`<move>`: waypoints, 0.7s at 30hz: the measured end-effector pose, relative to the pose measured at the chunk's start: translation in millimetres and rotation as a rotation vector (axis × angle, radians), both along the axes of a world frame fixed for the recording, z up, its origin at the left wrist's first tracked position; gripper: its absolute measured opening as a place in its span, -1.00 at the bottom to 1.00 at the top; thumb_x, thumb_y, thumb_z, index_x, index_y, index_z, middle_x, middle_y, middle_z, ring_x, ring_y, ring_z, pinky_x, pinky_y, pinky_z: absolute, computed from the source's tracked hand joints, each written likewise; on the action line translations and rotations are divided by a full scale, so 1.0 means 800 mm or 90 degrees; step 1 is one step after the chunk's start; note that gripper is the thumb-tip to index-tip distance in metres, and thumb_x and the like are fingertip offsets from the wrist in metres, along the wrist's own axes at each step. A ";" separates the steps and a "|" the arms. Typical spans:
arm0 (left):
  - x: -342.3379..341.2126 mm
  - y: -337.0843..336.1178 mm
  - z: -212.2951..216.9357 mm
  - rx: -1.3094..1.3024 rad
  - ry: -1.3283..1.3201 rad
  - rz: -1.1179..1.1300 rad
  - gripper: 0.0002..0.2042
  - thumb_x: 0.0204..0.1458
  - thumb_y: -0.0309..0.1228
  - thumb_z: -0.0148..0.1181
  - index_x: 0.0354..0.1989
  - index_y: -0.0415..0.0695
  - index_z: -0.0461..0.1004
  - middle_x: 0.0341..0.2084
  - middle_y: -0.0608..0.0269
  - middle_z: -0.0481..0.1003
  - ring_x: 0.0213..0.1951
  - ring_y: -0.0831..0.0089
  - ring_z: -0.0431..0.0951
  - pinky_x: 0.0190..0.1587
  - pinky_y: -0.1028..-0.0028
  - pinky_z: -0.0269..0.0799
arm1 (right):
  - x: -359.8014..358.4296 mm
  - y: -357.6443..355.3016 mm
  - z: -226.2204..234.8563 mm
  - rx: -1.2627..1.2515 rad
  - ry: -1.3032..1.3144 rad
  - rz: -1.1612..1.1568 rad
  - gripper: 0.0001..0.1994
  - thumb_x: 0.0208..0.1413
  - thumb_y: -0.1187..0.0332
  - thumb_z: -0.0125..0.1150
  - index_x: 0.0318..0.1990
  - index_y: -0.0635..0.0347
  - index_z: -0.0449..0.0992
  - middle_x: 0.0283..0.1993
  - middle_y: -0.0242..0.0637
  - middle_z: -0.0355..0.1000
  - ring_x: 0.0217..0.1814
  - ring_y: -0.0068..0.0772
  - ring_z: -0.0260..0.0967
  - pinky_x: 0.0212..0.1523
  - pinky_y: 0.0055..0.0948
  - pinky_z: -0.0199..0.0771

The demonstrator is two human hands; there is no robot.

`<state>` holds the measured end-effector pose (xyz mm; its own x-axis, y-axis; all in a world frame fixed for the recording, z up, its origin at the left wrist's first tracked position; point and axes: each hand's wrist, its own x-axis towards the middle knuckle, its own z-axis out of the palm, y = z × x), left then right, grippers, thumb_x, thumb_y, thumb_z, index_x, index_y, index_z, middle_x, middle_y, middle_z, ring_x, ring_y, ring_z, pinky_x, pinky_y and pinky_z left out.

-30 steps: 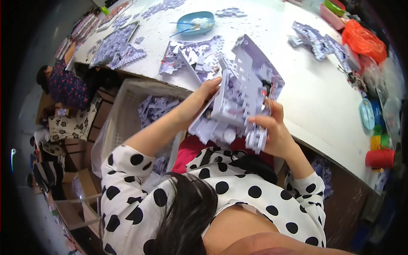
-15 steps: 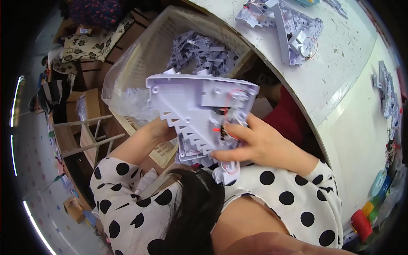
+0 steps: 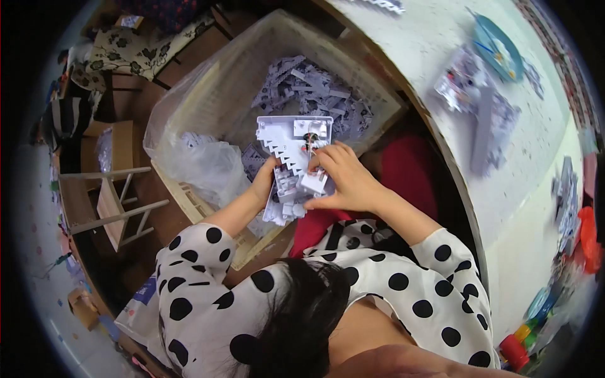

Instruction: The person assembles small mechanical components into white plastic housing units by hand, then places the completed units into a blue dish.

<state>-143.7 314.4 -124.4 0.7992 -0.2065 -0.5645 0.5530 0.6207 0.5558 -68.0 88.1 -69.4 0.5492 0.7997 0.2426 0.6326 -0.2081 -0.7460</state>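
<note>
Between my two hands is a pale lavender plastic housing [image 3: 277, 133] with a stair-toothed edge, wires and small white parts inside. My left hand [image 3: 263, 183] grips its left side, most of the fingers hidden behind it. From the right, my right hand [image 3: 345, 177] is closed on the housing, fingers over the wired part and thumb near the lower end. Below and beyond it stands a large plastic-lined crate [image 3: 211, 85] with a heap of similar lavender parts [image 3: 315, 88] inside.
A white table [image 3: 435, 50] curves along the right, bearing wired lavender assemblies [image 3: 482, 120], a blue oval tray [image 3: 504, 53] and more parts [image 3: 565, 195] farther right. Crumpled clear plastic [image 3: 211, 167] hangs over the crate's near side. A wooden stool [image 3: 113, 214] lies to the left.
The housing has moved away from the camera and down toward the crate, both hands still on it. The view has shifted, so more of the crate and the table's tray shows.
</note>
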 end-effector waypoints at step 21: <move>0.021 0.067 -0.403 0.077 0.235 0.301 -0.70 0.07 -0.15 0.04 -0.24 -0.12 0.49 -0.30 0.25 0.53 -0.23 0.37 0.51 -0.10 0.41 0.39 | 0.065 0.169 -0.389 -0.269 0.181 0.014 -0.48 -0.15 0.31 0.34 0.03 0.06 0.34 0.12 -0.27 0.33 0.12 -0.10 0.38 0.10 -0.05 0.29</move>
<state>-126.8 368.3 -446.6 0.5356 0.2056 -0.8191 0.4026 0.7904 0.4617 -15.8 223.1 -380.5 0.5283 0.8078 -0.2613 0.4244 -0.5178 -0.7428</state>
